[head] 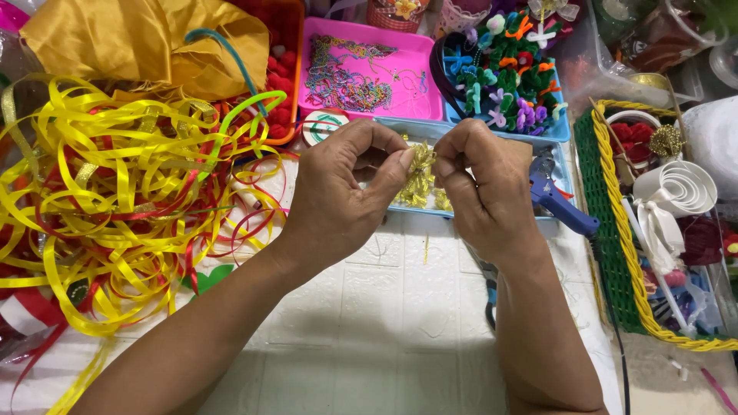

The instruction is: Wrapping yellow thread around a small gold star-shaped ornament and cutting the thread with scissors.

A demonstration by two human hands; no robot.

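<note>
Tinsel piece (420,163), gold, sat pinched between both hands above the counter (384,307) | left hand (342,192) closed on its left side, right hand (480,184) closed on its right | judged light, wiry, easily crushed; best gripped at the twisted centre

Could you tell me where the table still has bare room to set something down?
The white mat is bare between the forearms, below the left hand and right hand pinching a gold tinsel piece. Crowded elsewhere: ribbons on the left, trays behind, glue gun and basket on the right.
</note>
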